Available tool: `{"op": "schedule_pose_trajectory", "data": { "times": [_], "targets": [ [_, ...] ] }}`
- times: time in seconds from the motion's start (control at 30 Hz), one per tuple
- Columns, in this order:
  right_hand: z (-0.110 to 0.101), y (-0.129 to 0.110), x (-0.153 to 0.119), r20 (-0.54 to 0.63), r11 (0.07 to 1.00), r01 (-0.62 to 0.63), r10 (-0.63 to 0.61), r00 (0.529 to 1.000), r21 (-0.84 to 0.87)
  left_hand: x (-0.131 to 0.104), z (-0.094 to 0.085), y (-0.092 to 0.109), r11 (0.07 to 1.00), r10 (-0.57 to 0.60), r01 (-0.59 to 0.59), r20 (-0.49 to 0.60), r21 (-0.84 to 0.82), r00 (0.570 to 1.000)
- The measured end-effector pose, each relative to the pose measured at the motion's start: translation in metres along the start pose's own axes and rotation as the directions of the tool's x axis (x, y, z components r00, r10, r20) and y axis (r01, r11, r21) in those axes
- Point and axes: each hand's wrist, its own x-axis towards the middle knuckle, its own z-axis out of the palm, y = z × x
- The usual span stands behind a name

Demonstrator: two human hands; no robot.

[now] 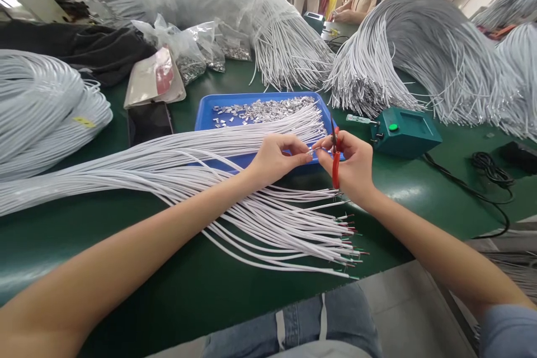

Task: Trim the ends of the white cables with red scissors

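Fitting a clip on a cable end.
My left hand pinches the cable; right hand grips red pliers — I keep both steady, close together.

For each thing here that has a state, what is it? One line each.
left hand: fingers pinched on a white cable end
right hand: gripping the red-handled tool, also at the cable end
red-handled tool: held upright
blue tray: holding loose metal terminals, cables lying across it
white cables: fanned flat across the table, stripped ends by the near edge
green box: resting on table, cord attached
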Motion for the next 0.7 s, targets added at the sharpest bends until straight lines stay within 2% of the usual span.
{"op": "schedule_pose_trajectory", "data": {
  "times": [0.2,0.37,0.7],
  "targets": [
    [-0.0015,-0.0009,0.0021,-0.001,0.999,-0.023,0.024,1.0,0.049,0.0,-0.0003,0.0013,1.0,-0.011,0.011,0.007,-0.014,1.0],
    [-0.0013,-0.004,0.002,0.019,0.994,-0.064,0.063,0.998,0.086,0.0004,-0.0004,0.0013,0.997,-0.054,0.053,-0.03,-0.054,0.998],
    [0.0025,-0.001,-0.002,0.015,0.995,-0.069,0.068,0.998,0.067,-0.0004,-0.0002,0.0037,0.997,-0.058,0.058,0.006,-0.045,0.998]
  ]
}}
